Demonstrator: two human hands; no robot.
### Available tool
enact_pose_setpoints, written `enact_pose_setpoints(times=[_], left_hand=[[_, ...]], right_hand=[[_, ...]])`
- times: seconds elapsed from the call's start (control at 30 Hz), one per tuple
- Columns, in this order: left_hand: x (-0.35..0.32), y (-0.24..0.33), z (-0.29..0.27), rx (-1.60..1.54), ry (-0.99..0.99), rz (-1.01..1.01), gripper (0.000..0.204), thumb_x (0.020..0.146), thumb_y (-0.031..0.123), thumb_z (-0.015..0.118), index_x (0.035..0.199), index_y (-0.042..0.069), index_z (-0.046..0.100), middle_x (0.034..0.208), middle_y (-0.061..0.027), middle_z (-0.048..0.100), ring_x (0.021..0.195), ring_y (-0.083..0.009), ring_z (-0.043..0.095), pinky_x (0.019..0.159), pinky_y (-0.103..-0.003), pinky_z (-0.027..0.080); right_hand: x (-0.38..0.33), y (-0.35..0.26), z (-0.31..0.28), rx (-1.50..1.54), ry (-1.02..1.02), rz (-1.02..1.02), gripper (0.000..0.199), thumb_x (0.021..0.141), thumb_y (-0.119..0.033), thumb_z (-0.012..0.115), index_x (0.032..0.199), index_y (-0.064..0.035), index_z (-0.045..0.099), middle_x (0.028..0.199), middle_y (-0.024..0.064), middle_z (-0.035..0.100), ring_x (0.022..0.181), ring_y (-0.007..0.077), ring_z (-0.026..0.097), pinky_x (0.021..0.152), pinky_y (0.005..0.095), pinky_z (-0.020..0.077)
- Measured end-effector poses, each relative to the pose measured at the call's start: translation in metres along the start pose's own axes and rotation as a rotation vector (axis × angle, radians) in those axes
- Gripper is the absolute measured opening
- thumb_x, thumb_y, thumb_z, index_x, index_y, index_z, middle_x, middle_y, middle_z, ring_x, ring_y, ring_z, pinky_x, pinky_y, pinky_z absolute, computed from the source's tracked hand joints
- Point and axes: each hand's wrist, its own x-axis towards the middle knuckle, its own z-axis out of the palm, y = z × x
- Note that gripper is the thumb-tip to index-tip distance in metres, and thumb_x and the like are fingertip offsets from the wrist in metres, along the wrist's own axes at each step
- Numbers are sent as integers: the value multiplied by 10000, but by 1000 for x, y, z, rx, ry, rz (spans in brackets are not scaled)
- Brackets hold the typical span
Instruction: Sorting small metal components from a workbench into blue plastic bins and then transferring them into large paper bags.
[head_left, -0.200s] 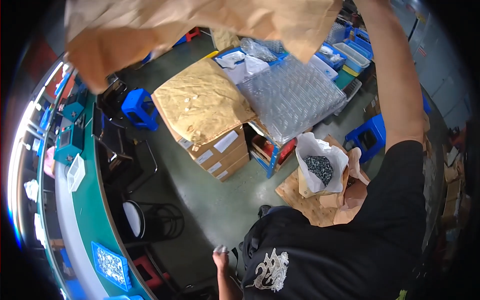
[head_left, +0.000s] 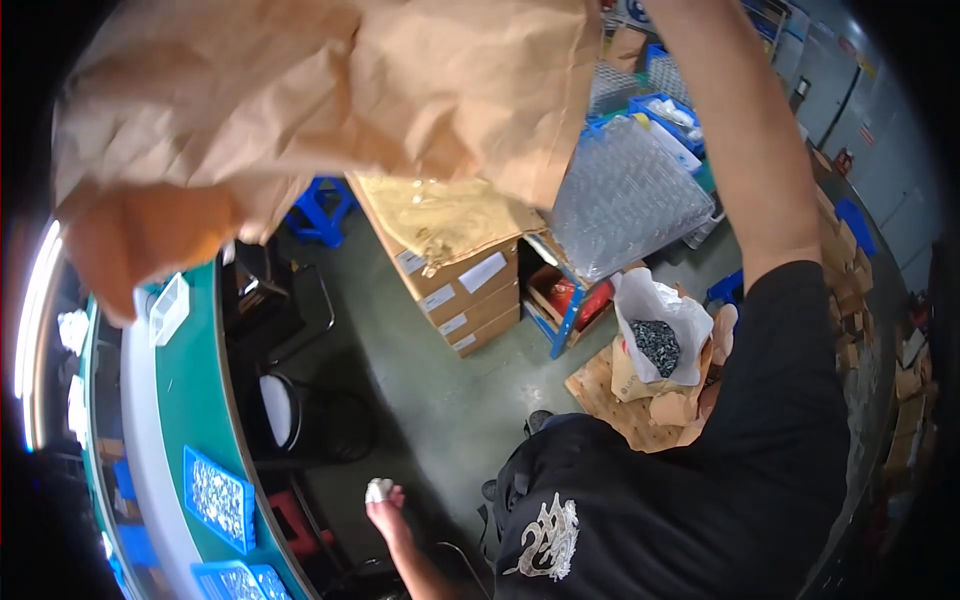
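Observation:
A large sheet of crumpled brown kraft paper (head_left: 330, 100) spans the upper part of the view and hides what lies behind it. My right arm reaches up past the paper's right side, and the right hand is beyond the top edge, out of sight. Low over the floor, my left hand (head_left: 384, 505) has its fingers curled. Something white shows at its fingertips, too small to tell what it is. To the right, a paper sack (head_left: 640, 375) with a white liner stands upright, its mouth gaping around small dark pieces (head_left: 656, 347).
The sack rests on a wooden board (head_left: 600, 395). Stacked cartons (head_left: 470, 300) and a rack under clear plastic trays (head_left: 630, 190) stand ahead. Along the left runs a green workbench (head_left: 190, 400) with a blue tray (head_left: 220, 500) of small parts, a round stool (head_left: 280, 410) beside it.
The brown paper has come lower and further left, covering more of the view. My left hand has moved left, and my right arm has swung left too. The view has shifted slightly.

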Motion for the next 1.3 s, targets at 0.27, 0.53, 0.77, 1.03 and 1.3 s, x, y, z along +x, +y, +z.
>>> enact_pose_setpoints(times=[0.27, 0.53, 0.77, 1.03, 1.3], left_hand=[[-31, 106, -192, -815, 65, 249, 884, 774, 698, 419, 1371, 66, 261, 1262, -182, 462, 1049, -286, 525, 889, -415, 444], [-63, 149, -211, -808, 166, 152, 1026, 697, 772, 431, 1424, 129, 96, 1382, -191, 282, 1099, -292, 476, 836, -390, 464], [-30, 148, -156, -735, -139, 13, 1104, 661, 802, 429, 1412, 53, 124, 1407, -216, 260, 1231, -330, 362, 1008, -426, 316], [21, 237, -63, -177, -129, -47, 465, 861, 348, 521, 1175, 6, 495, 1023, -108, 611, 876, -246, 609, 804, -358, 501], [5, 216, -23, 715, 82, 250, 111, 786, 28, 498, 868, -7, 564, 589, 6, 498, 476, -78, 446, 428, -246, 347]], right_hand=[[-53, 4, 164, 916, -175, 360, 126, 787, -90, 645, 898, -32, 658, 926, 109, 656, 846, 231, 607, 790, 349, 476], [-153, 59, 256, 910, -278, 772, 300, 718, -60, 700, 1008, -25, 630, 925, 6, 635, 850, 93, 547, 791, 257, 428], [-275, 19, 282, 1115, -337, 835, 239, 693, 71, 615, 907, -24, 659, 924, 28, 646, 870, 99, 582, 799, 272, 476], [-397, -96, 328, 776, -362, 294, 173, 612, -64, 612, 784, -41, 600, 780, 99, 540, 718, 282, 552, 591, 371, 446], [-407, -25, 317, 1066, -1357, 322, 685, 653, -600, 652, 1030, -29, 619, 897, 163, 608, 885, 352, 588, 752, 418, 478]])
